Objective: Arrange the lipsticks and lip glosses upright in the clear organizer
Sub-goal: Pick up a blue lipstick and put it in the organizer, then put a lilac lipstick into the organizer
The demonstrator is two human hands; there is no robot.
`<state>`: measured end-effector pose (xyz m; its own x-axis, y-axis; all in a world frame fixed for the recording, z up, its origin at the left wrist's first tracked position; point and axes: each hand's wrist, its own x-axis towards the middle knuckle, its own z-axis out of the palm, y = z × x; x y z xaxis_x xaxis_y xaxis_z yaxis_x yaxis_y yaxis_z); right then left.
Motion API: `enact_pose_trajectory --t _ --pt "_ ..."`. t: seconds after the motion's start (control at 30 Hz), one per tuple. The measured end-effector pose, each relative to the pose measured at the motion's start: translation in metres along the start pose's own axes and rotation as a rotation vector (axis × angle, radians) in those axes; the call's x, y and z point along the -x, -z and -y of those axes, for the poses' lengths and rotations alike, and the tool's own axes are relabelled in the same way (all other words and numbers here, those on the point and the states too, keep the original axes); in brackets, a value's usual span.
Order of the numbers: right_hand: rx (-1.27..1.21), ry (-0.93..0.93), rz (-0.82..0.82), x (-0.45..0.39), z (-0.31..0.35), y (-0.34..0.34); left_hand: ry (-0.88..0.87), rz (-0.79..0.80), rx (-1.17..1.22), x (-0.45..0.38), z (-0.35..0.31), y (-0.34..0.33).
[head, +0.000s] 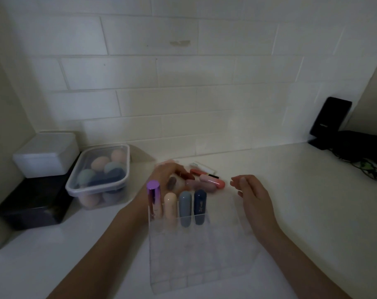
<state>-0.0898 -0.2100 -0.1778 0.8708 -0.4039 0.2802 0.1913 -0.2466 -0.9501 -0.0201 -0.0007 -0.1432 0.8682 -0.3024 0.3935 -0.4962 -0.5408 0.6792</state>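
Note:
The clear organizer (204, 266) stands on the white counter in front of me. Its back row holds several upright tubes: a purple-capped gloss (154, 197), a cream lipstick (170, 207), a grey-blue one (185, 209) and a navy one (200, 207). Behind it lies a pile of loose lipsticks, among them a pink one (212, 180) and a red one (186, 175). My left hand (168, 175) reaches into that pile with fingers curled around a mauve-tipped lipstick (172, 183). My right hand (251, 190) hovers over the organizer's right side, fingers apart, holding nothing.
A clear plastic tub (74, 187) of makeup sponges sits at the left, beside a white box (46, 155) stacked on a black box (32, 207). At the far right stand a black device (330, 121) and dark cables (364, 152). A tiled wall closes the back.

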Motion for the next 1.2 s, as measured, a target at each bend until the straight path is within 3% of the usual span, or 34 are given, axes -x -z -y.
enact_pose_trajectory --t 0.13,0.2,0.3,0.37,0.5,0.8,1.0,1.2 --pt "-0.017 -0.006 0.005 0.001 0.001 0.0 0.025 0.069 -0.069 0.005 0.031 0.008" --pt "-0.018 -0.006 0.006 0.001 0.001 0.0 0.092 0.151 -0.023 0.005 0.033 0.006" --pt "-0.007 -0.006 0.006 0.001 0.001 -0.001 0.194 0.129 0.154 0.005 0.032 0.006" --pt "0.009 -0.002 0.005 0.001 0.001 -0.001 0.173 0.149 0.097 0.008 0.029 0.007" --pt "0.013 -0.007 0.016 0.001 0.004 -0.001 0.2 -0.067 0.311 0.01 0.018 0.006" --pt "0.039 0.072 0.084 0.006 0.022 0.003 0.143 -0.079 0.582 0.018 -0.025 0.043" --pt "-0.069 0.242 0.203 0.013 0.077 0.0 0.021 -0.041 0.445 0.031 -0.068 0.07" --pt "-0.213 0.243 0.398 0.025 0.133 -0.017 -0.146 -0.182 0.229 0.046 -0.104 0.064"
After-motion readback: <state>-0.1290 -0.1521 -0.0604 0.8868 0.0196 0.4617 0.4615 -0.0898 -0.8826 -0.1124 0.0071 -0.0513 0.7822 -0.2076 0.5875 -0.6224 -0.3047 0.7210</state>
